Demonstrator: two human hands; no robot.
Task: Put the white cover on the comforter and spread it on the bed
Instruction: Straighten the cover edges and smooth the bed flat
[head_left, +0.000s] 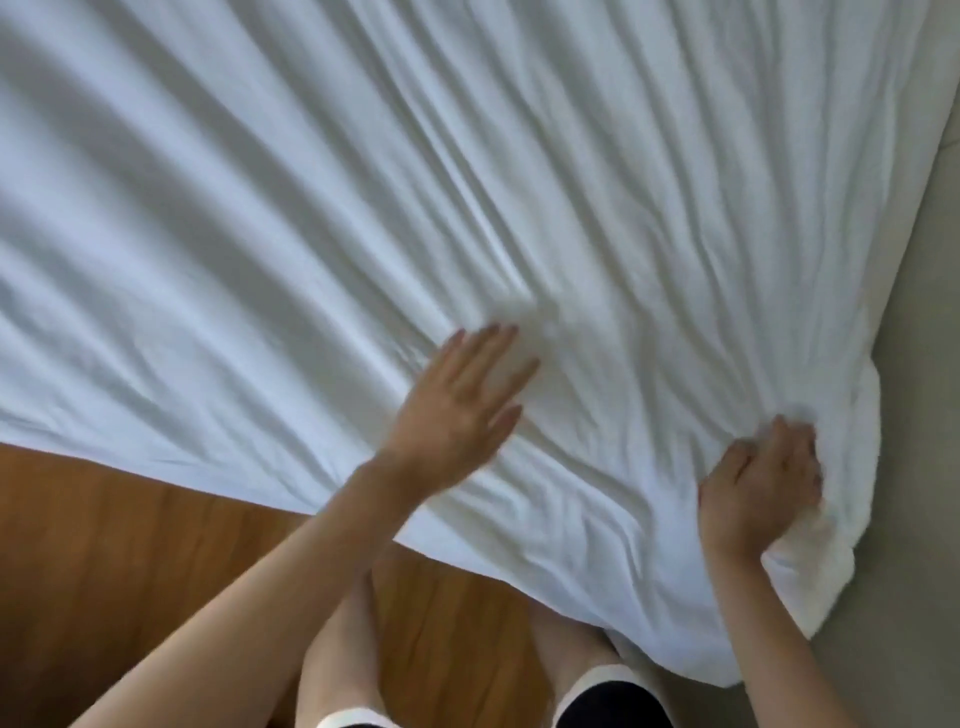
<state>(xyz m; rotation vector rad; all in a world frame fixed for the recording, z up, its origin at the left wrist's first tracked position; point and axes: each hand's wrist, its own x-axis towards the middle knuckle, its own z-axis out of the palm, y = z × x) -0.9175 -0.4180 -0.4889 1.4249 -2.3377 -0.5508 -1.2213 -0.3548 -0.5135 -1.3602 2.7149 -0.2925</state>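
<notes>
The white covered comforter (415, 182) already lies across the bed, so this looks like the final spreading: the right hand (761, 493) bunches its near-right corner in a closed grip while the flat, open left hand (457, 410) smooths beside it, and next that corner needs pulling taut.

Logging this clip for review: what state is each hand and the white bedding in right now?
left hand: open, fingers straight, flat on the cover.
right hand: fingers curled, gripping the bunched corner.
white cover: spread out, creased, wrinkles fanning from the gripped corner.
wooden floor: bare beside the cover's edge.
</notes>
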